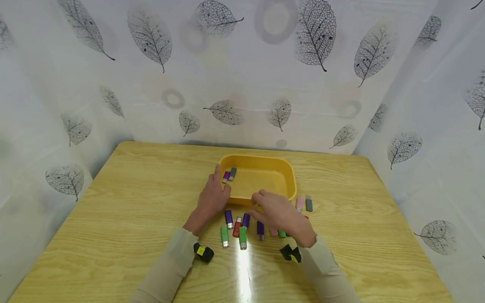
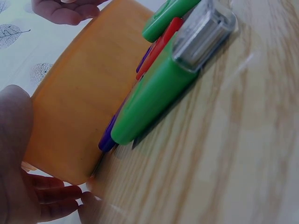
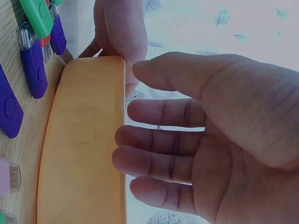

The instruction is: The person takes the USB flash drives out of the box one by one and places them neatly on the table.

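Note:
A yellow plastic tray (image 1: 265, 158) stands on the table, with a purple USB flash drive (image 1: 226, 176) and a grey one (image 1: 233, 174) at its left end. My left hand (image 1: 212, 195) holds the tray's front left corner, thumb at the rim and fingers along the outer side. Over the front rim hovers my right hand (image 1: 278, 212); its palm and spread, slightly bent fingers (image 3: 154, 140) show nothing held. In front of the tray lie several more drives, among them a green one (image 1: 225, 235), a red one (image 1: 237, 227) and a purple one (image 1: 260, 229).
Right of the tray lie a pink drive (image 1: 299, 203) and a grey drive (image 1: 309, 203). Some drives are partly hidden under my right hand. Black wrist straps (image 1: 204, 253) show beside both sleeves. A leaf-patterned curtain (image 1: 242, 84) encloses the wooden table (image 1: 151, 176) at the back and sides.

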Demonstrator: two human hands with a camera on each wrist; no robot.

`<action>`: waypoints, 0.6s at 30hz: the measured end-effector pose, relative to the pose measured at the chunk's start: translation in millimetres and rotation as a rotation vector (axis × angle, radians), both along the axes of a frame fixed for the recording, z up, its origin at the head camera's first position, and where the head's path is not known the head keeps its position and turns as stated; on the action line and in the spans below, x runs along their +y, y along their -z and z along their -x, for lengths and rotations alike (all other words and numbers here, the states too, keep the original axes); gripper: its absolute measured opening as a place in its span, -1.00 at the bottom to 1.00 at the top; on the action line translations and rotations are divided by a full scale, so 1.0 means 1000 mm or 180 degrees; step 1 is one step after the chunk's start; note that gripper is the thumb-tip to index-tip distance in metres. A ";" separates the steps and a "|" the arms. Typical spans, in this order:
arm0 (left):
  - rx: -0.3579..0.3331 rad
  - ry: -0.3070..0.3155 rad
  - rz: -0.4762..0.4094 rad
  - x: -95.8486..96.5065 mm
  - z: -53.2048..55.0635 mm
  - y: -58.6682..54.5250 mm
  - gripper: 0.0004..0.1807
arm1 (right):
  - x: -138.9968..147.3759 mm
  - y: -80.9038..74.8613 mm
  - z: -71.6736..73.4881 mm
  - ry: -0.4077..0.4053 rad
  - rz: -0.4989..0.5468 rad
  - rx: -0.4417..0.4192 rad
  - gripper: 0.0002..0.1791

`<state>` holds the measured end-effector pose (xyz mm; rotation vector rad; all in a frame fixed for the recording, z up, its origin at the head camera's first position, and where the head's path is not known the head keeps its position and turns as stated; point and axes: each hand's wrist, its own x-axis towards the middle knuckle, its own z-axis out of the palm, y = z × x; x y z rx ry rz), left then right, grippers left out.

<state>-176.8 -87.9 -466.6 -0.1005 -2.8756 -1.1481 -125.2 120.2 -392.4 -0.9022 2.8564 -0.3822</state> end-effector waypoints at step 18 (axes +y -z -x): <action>-0.0040 0.0000 -0.0011 0.000 0.001 0.001 -0.18 | 0.003 0.000 0.003 0.0022 -0.0078 -0.0051 -0.72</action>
